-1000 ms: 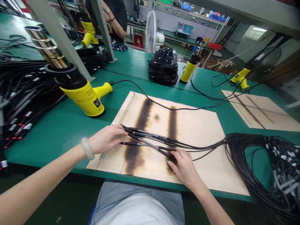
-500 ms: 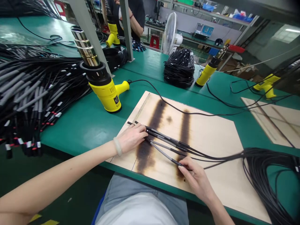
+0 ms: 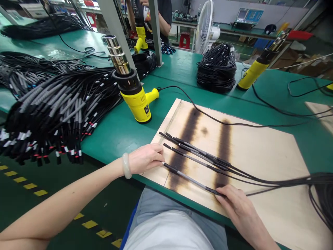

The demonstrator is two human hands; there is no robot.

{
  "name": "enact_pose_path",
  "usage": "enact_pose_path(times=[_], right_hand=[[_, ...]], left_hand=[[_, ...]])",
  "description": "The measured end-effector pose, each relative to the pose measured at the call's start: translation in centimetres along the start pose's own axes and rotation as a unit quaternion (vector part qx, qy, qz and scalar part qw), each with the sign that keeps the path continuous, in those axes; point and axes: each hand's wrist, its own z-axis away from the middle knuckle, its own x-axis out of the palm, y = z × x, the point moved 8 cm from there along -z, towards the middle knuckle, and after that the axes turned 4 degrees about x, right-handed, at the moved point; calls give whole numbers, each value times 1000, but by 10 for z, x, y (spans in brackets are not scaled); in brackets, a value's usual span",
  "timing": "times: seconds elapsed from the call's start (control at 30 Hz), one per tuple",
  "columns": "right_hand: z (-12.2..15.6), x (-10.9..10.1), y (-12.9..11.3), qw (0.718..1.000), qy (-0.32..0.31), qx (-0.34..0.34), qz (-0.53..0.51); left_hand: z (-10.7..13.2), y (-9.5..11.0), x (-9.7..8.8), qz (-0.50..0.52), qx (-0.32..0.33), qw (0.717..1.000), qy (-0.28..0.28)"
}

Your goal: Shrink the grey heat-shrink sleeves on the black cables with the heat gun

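Note:
Several black cable ends with grey sleeves (image 3: 197, 154) lie fanned across a scorched wooden board (image 3: 255, 146). One cable (image 3: 188, 178) sits apart, nearest the board's front edge. My left hand (image 3: 145, 158) pinches the tip of that cable with closed fingers. My right hand (image 3: 239, 205) grips the same cable further along, at the lower burn stripe. A pale bangle sits on my left wrist.
A yellow heat gun (image 3: 134, 93) stands upright just left of the board, nozzle up, its cord crossing the board's far edge. A big bundle of finished cables (image 3: 57, 107) hangs off the green table's left side. A coil of black cable (image 3: 217, 69), a fan (image 3: 205, 26) and another person (image 3: 158, 17) are at the back.
My hands drew one cable out of the fanned group toward the board's front edge. The camera swung left, bringing more of the left bundle into view.

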Motion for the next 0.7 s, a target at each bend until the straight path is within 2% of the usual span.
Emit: enact_pose_path(times=[0.13, 0.23, 0.47, 0.7], right_hand=[[-3, 3, -12, 1000, 13, -21, 14], [-4, 8, -16, 1000, 17, -16, 4], [-8, 17, -30, 998, 31, -52, -2], [-7, 28, -27, 998, 10, -66, 0]], left_hand=[[12, -8, 1, 11, -29, 999, -9], [20, -9, 0, 48, -24, 999, -9], [32, -16, -8, 98, -38, 994, 22], [34, -29, -12, 176, -60, 982, 40]])
